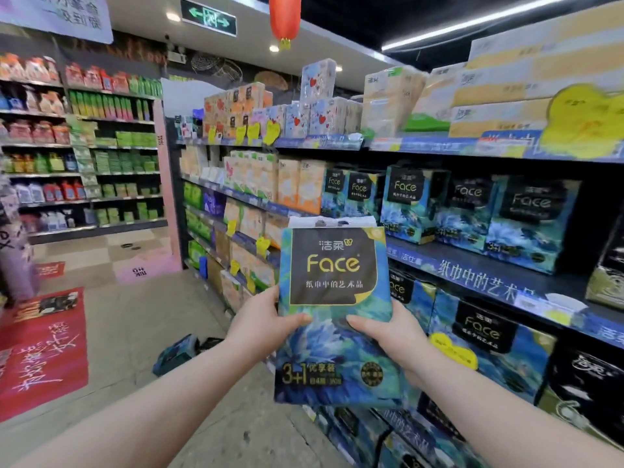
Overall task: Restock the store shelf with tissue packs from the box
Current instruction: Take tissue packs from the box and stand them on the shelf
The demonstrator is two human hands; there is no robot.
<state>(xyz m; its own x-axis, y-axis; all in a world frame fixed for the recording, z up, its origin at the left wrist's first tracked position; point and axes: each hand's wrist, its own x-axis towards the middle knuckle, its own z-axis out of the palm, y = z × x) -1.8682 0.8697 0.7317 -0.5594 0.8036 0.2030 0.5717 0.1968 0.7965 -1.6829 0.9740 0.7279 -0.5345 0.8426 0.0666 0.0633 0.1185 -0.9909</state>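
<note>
We see a pack [332, 312] of "Face" tissues held upright in the lower middle of the frame. Its printed front is turned to the camera, and it is in the air in front of the shelf [472, 270] that fills the right side. The left hand [266, 319] grips the pack's left edge at mid-height, thumb laid across the front, the other fingers gone behind it. The right hand [388, 336] grips the right edge a little lower in the same way, thumb on the front and fingers hidden at the back. The two thumbs point toward each other and lie apart on the blue flower print.

Right of the pack, on the middle board of the shelf, like packs [526, 221] stand in a row, fronts outward. More packs [483, 332] fill the board below, where a yellow tag [454, 352] hangs just beside the right hand. The top board, at upper right, carries pale packs [499, 106].

To the lower left of the pack a dark blue bundle [175, 354] lies on the floor [141, 319]; we cannot tell whether it is a pack or a box. A red mat [44, 352] lies at the left edge. Far shelves [81, 130] of bottles fill the upper left, and an exit sign [208, 17] and a red lantern [285, 15] hang at the top.
</note>
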